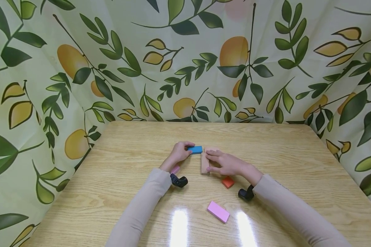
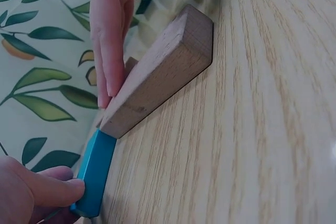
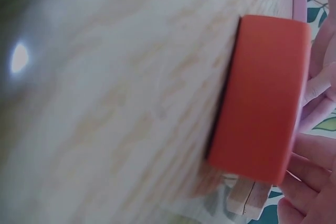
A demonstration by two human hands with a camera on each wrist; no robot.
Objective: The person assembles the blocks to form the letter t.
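Currently the left hand (image 1: 180, 152) pinches a blue rectangular block (image 1: 197, 150) between thumb and fingers, just beside the far end of a long beige wooden block (image 1: 205, 165), where the right hand (image 1: 227, 163) rests its straightened fingers.

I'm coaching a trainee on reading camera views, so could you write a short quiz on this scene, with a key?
1. Which hand pinches the blue block?
2. True or false: the red block sits on top of the blue block.
3. In the head view, what colour is the block nearest the person's body?
A) blue
B) pink
C) red

Key:
1. The left hand.
2. False; the red block lies on the table, apart from the blue one.
3. B; the pink block lies lowest in that view.
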